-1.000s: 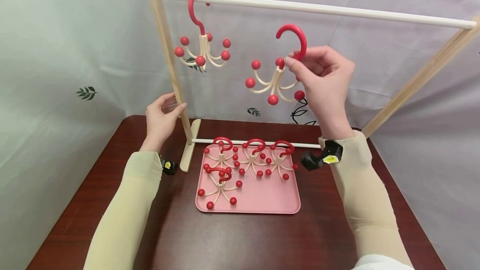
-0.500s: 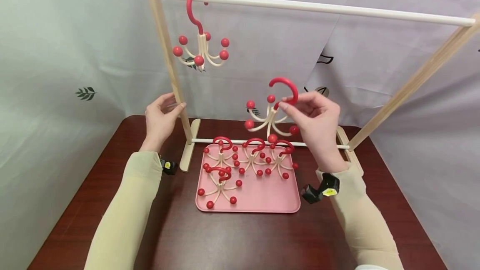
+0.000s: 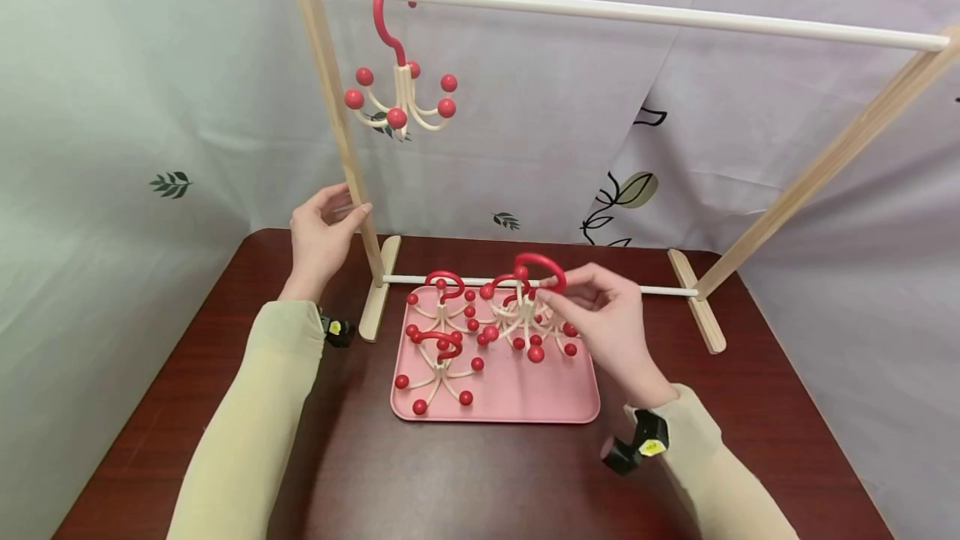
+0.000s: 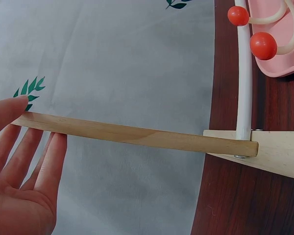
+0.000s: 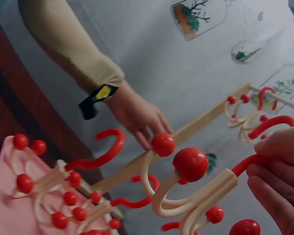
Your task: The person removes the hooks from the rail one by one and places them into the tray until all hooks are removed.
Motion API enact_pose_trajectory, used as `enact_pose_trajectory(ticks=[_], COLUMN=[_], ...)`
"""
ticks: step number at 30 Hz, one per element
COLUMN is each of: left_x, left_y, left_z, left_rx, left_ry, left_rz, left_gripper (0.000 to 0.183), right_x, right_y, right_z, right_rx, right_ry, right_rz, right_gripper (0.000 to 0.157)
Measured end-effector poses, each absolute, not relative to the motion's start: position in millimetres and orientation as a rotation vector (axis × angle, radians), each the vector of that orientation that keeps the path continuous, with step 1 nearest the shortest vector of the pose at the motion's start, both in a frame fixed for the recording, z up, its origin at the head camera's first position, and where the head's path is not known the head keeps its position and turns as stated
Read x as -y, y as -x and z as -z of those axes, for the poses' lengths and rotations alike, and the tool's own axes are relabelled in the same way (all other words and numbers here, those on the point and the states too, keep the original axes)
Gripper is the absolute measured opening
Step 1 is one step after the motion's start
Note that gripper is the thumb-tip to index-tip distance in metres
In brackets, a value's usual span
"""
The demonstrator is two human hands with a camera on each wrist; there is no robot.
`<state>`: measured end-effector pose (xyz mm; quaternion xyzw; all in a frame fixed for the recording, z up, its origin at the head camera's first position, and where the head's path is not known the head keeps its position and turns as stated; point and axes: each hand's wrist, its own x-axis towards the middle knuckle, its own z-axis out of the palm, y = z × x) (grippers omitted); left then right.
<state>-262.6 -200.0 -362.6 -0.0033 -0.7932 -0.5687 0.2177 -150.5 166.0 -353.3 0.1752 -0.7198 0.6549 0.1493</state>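
Note:
My right hand (image 3: pixel 607 323) pinches the red hook of a multi-arm hanger (image 3: pixel 528 307), whose pale curved arms end in red balls. It is low over the pink tray (image 3: pixel 525 400), in front of other hangers; whether it touches them I cannot tell. In the right wrist view, thumb and fingers of the right hand (image 5: pixel 279 171) grip the hook just above the stem of this hanger (image 5: pixel 220 183). My left hand (image 3: pixel 318 240) holds the rack's left wooden post (image 3: pixel 330 90). The left wrist view shows the thumb on one side of the post (image 4: pixel 137 134) and fingers on the other.
A similar hanger (image 3: pixel 402 90) hangs at the left end of the white top rail (image 3: pixel 637 8). More hangers, such as the front one (image 3: pixel 441 369), lie in the tray. A lower white rail (image 3: pixel 660 291) runs behind it. The right post (image 3: pixel 825 165) slants outward.
My right hand has come down from near the top rail to the tray, still pinching the hanger. The left hand has stayed on the post.

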Motion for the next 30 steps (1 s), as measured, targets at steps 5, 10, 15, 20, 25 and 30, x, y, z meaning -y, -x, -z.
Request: enact_pose_trajectory(ticks=[5,10,15,20,25,30], left_x=[200.1,200.6,200.4,200.5,200.4,200.4], left_y=[261.8,262.3,262.1,262.0,261.0,260.4], left_z=[362.8,363.7,363.5,362.7,361.5,361.3], left_rx=[2.197,2.190,2.191,2.190,2.192,2.195], left_ry=[0.015,0.016,0.022,0.018,0.010,0.002], left_rz=[1.580,1.579,1.586,1.587,1.591,1.604], left_gripper=[0.045,0.044,0.044,0.044,0.045,0.046], right_x=[-166.5,-165.9,-165.1,-163.2,-160.2,-157.7], right_y=[141.0,132.8,128.6,128.3,127.7,128.2], right_z=[379.1,400.0,416.3,426.9,435.7,443.9], right_rx=[2.224,2.350,2.357,2.329,2.364,2.371], right_ry=[-0.446,-0.395,-0.422,-0.452,-0.437,-0.442], right_rz=[-1.905,-1.927,-1.961,-2.003,-2.024,-2.040], right_gripper=[0.018,0.017,0.016,0.017,0.018,0.018])
